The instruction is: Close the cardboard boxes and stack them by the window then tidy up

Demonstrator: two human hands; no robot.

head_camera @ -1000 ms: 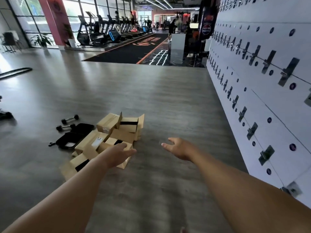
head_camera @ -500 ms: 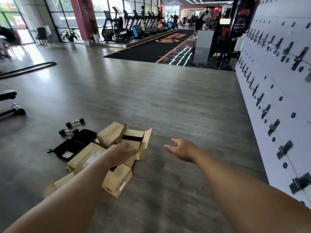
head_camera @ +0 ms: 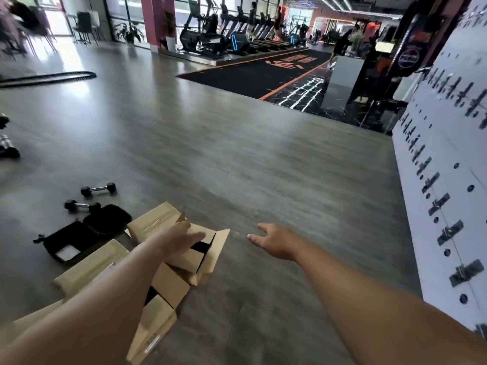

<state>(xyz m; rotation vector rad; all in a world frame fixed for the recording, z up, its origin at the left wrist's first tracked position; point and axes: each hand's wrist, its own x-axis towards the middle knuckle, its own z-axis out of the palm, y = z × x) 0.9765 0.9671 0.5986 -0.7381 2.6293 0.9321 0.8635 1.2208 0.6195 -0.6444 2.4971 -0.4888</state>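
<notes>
The left forearm hides part of the cardboard boxes, a tan cluster on the floor at seven o'clock; the farthest stands with flaps up. The left hand hovers over it, fingers straight, holding nothing. The right hand, at five o'clock, is spread and empty

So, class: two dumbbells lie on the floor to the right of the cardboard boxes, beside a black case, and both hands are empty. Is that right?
One detail is wrong. The head view shows the dumbbells to the left of the cardboard boxes, not the right. The rest holds: they lie beside the black case, and the left hand and right hand hold nothing.
</notes>
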